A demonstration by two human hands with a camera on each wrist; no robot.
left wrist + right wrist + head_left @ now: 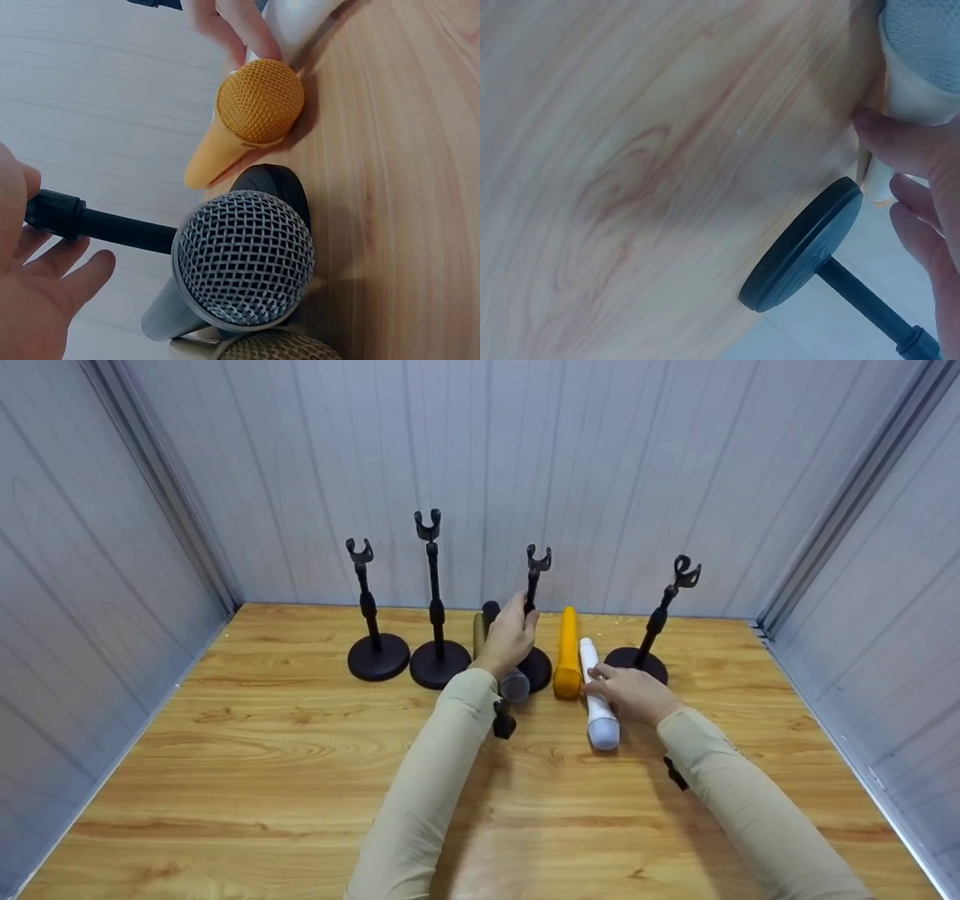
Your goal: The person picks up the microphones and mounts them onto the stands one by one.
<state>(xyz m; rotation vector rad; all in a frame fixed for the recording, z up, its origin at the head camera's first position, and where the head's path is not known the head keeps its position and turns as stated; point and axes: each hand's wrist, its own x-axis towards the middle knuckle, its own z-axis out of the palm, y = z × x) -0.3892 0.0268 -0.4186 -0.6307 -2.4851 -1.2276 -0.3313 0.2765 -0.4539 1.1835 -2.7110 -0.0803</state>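
Observation:
My left hand [508,639] holds the pole of a black microphone stand [533,583], with the fingers around its collar in the left wrist view. Below that wrist lies a dark microphone with a silver mesh head [246,259], and beside it a gold-brown microphone [479,634], partly hidden by the hand. My right hand [636,691] grips a white microphone [604,733] by its body, thumb on one side and fingers on the other. This microphone lies on the table, head toward me. Between the two hands rests an orange microphone [568,656].
Two more black stands [376,657] [439,663] rise on the left, the second one taller. Another stand [654,624] with a tilted pole is just beyond the right hand. Pale panel walls [480,472] enclose the wooden table [285,780] at the back and sides.

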